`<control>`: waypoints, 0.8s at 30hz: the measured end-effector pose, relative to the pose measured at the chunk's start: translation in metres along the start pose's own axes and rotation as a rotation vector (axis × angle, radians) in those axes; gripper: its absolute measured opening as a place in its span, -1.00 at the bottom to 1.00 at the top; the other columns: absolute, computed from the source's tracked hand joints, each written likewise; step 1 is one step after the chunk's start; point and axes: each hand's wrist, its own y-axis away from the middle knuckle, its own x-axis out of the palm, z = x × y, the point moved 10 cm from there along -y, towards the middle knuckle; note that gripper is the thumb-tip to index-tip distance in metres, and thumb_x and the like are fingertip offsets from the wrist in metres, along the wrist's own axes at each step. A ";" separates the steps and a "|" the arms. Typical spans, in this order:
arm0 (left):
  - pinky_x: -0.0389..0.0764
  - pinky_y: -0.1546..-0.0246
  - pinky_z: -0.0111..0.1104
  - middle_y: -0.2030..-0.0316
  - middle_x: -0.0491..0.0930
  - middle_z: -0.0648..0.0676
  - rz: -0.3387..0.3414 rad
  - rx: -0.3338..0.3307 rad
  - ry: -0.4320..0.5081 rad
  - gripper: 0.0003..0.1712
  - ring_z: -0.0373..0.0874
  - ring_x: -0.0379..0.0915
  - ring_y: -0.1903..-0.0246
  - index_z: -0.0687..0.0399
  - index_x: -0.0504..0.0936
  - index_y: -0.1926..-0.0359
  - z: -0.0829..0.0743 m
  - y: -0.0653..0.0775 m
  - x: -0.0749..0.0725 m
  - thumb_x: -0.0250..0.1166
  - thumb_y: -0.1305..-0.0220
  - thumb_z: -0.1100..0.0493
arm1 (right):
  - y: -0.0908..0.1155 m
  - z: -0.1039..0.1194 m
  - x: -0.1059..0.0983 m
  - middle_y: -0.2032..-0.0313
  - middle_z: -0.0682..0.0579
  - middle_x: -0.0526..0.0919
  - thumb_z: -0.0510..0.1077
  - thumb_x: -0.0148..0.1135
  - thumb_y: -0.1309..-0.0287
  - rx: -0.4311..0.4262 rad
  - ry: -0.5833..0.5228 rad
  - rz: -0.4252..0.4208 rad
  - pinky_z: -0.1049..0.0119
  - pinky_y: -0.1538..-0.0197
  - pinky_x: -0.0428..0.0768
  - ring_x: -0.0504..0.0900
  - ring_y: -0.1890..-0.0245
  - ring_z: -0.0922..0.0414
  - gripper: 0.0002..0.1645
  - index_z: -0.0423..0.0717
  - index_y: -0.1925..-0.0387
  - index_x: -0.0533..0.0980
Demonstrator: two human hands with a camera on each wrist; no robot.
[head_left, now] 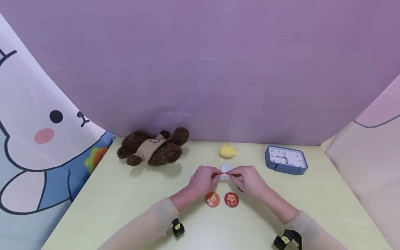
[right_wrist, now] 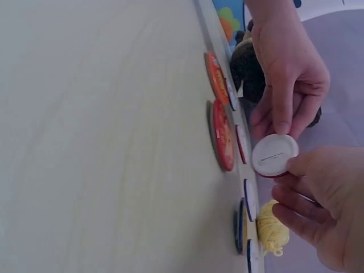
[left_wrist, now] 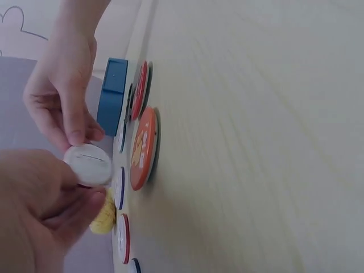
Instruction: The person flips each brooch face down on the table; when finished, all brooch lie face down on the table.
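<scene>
Both hands hold one round pin badge (head_left: 224, 177), its white back with a thin metal pin turned toward the wearer. My left hand (head_left: 202, 182) pinches its left edge between thumb and fingers, and my right hand (head_left: 250, 181) pinches the right edge. In the right wrist view the badge (right_wrist: 275, 154) shows a red rim, and it is held up off the table. Nearer the wearer lie an orange badge (head_left: 212, 199) and a red badge (head_left: 231, 199), printed faces up. A white badge (head_left: 225, 168) lies just beyond the fingers; other badges are partly hidden by the hands.
A brown teddy bear (head_left: 153, 149) in a beige shirt lies at the back left of the pale table (head_left: 125, 215). A small yellow yarn ball (head_left: 227, 151) sits at the back middle. At the back right stands a blue clock (head_left: 286, 160). A purple curtain (head_left: 200, 76) borders the far edge.
</scene>
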 end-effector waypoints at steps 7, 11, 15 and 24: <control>0.73 0.28 -0.56 0.28 0.86 0.12 -0.142 0.079 0.091 -0.83 -0.16 0.82 0.32 0.16 0.80 0.02 -0.010 0.001 -0.022 0.38 -0.44 0.27 | -0.002 -0.004 -0.012 0.21 0.09 0.87 -0.24 0.44 -0.33 0.052 -0.057 -0.075 0.32 0.19 0.80 0.78 0.30 0.25 -0.83 -0.02 0.09 0.79; 0.74 0.27 -0.55 0.25 0.86 0.10 -0.105 0.082 0.128 -0.78 -0.18 0.81 0.31 0.15 0.80 -0.04 -0.011 0.000 -0.020 0.40 -0.43 0.25 | -0.002 -0.007 -0.012 0.31 0.16 0.83 -0.27 0.42 -0.33 0.085 -0.090 -0.078 0.37 0.20 0.77 0.75 0.32 0.28 -0.79 -0.01 0.04 0.74; 0.80 0.16 -0.42 0.09 0.85 0.16 -0.044 0.108 0.172 -0.62 -0.10 0.83 0.21 0.20 0.76 -0.15 -0.013 0.000 -0.013 0.48 -0.33 0.24 | -0.001 -0.007 -0.014 0.37 0.18 0.77 -0.31 0.41 -0.32 0.101 -0.125 -0.091 0.43 0.18 0.75 0.72 0.33 0.28 -0.74 -0.02 0.01 0.67; 0.83 0.10 -0.27 0.03 0.83 0.21 -0.037 0.122 0.136 -0.53 0.01 0.82 0.15 0.23 0.73 -0.20 -0.013 -0.001 -0.013 0.54 -0.31 0.19 | -0.003 -0.001 -0.015 0.24 0.13 0.78 -0.29 0.49 -0.22 0.073 -0.184 -0.054 0.10 0.05 0.82 0.73 0.26 0.21 -0.60 -0.07 -0.09 0.66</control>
